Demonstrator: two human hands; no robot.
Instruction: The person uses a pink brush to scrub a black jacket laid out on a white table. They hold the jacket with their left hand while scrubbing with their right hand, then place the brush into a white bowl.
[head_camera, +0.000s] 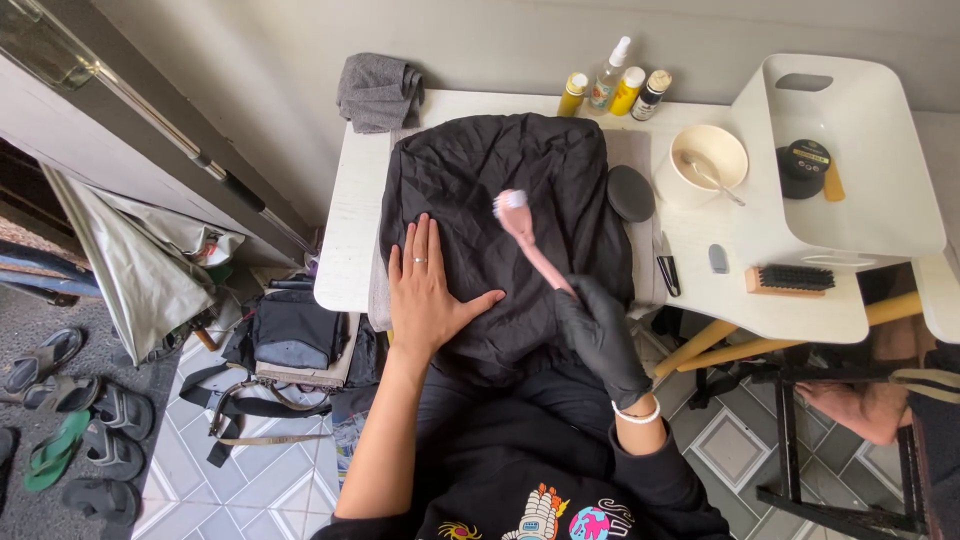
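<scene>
Your gloved right hand (600, 335) grips the pink brush (528, 235), angled up-left, bristles seemingly touching the black garment (470, 170) beside your flat, open-fingered left hand (428, 290).

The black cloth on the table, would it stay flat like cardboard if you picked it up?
Probably not. The black cloth is full of wrinkles and sags over the table edge, so it likely flops. It looks thin, probably light. The left hand lies flat on it, perhaps because it slides when brushed.
</scene>
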